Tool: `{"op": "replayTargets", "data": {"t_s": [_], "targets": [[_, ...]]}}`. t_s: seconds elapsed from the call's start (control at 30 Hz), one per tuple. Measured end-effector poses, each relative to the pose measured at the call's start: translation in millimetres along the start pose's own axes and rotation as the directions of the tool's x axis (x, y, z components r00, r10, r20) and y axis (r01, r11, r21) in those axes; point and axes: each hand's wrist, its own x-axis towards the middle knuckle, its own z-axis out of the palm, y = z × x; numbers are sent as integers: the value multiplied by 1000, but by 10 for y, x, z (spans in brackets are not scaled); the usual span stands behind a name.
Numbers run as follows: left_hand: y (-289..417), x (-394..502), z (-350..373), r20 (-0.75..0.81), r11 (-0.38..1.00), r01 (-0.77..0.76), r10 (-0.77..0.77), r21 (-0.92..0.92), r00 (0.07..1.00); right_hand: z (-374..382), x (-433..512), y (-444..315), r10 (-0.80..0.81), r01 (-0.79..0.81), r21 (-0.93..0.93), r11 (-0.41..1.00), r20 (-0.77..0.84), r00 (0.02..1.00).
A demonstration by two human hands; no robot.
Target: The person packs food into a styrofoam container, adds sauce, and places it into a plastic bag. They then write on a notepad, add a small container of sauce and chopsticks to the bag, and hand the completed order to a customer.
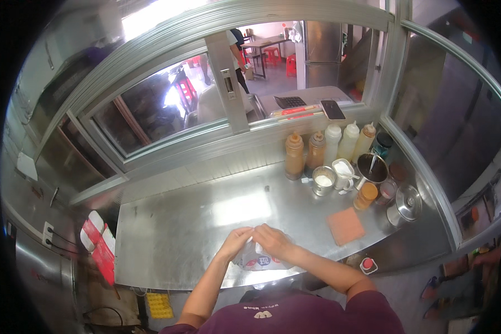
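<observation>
Both hands meet over a thin, clear plastic bag near the front edge of the stainless steel counter. My left hand pinches the top of the bag between thumb and fingers. Fingertips touching it, my right hand grips the same gathered top from the other side. Red and blue printing shows on the bag's lower part, which hangs or rests just above the steel. What the bag contains, if anything, I cannot tell.
Squeeze bottles line the back right, beside a cup of white powder, a pot of dark sauce and a lidded steel pot. A folded orange cloth lies to the right. A phone rests on the window ledge; a person stands beyond.
</observation>
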Motion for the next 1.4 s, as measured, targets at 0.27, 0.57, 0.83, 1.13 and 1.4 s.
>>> {"op": "replayTargets", "data": {"t_s": [0.27,0.57,0.83,1.13,1.4], "targets": [[-1141,385,-881,-303,990,65,-100,-125,948,63,-848,-267,159,-158,-63,985,0,987],[-318,347,-613,93,959,-3,-25,283,995,-109,-880,-581,782,-780,81,621,2,623],[-136,334,-574,126,987,-47,27,154,992,-17,-535,-642,913,-887,216,409,-82,401],[-3,370,-459,153,992,121,-123,24,981,264,-287,-498,992,-234,964,-127,126,-18],[-227,615,-531,156,870,444,-419,-212,895,330,-620,-322,949,-18,961,-275,274,158]]}}
